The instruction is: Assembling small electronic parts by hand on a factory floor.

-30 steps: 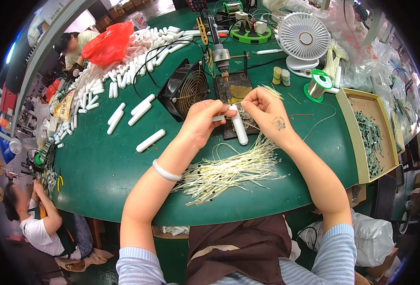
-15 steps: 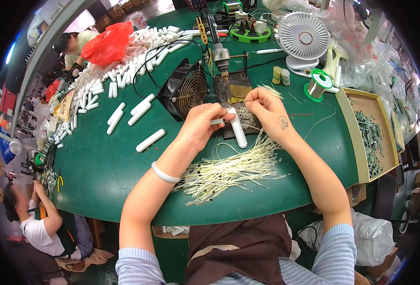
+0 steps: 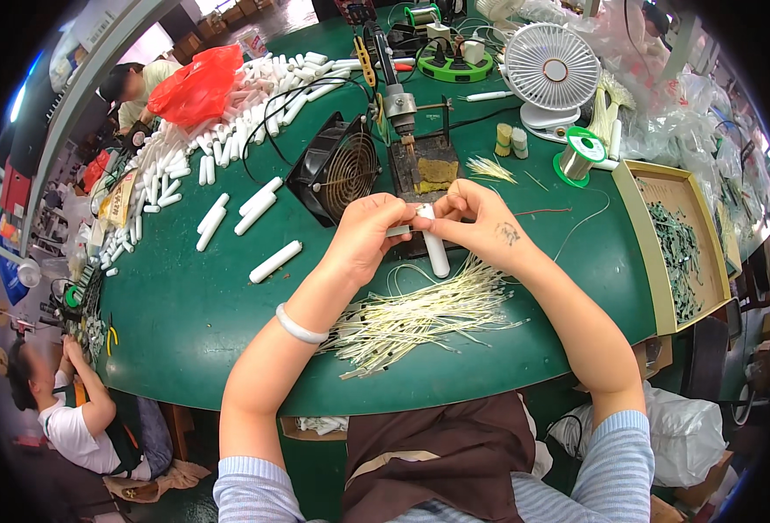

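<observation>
Head view showed the left hand (image 3: 369,237) and right hand (image 3: 476,218) meeting at the table's (image 3: 184,331) middle, fingers pinched together on one white tube (image 3: 434,247) and a thin wire end. Feeding it well probably needed a steady tube and straight wire. Four loose tubes (image 3: 275,261) lay left; a heap far left and the wire bundle (image 3: 420,318) near were too many to count. One black fan (image 3: 339,168), one white fan (image 3: 551,70).
</observation>
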Motion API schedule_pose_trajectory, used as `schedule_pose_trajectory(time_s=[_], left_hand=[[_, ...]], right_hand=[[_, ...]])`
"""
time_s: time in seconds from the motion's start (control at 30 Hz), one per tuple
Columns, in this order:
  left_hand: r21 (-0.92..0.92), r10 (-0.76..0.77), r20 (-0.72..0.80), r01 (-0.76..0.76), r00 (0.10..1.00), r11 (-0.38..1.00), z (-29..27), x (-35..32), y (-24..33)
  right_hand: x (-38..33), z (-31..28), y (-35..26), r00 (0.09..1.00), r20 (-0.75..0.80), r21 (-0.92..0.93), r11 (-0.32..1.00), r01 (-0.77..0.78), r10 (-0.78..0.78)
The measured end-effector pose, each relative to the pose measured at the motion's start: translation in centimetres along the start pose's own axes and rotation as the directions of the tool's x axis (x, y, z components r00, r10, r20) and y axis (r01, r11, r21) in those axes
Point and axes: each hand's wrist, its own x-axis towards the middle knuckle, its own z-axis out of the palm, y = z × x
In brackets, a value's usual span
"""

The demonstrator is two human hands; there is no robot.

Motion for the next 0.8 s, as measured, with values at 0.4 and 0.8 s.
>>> schedule_pose_trajectory(time_s=[0.4,0.8], left_hand=[[0.016,0.038,-0.003,-0.038,0.999,0.999,-0.1,-0.6,0.7],[0.053,0.005,0.083,-0.01,0.997,0.999,-1.1,-0.2,1.1]], right_hand=[[-0.2,-0.6,-0.2,0.995,0.064,0.074,0.994,-0.083,0.078],[0.1,-1.2,-0.4,0.987,0.148,0.111,0.991,-0.079,0.062]])
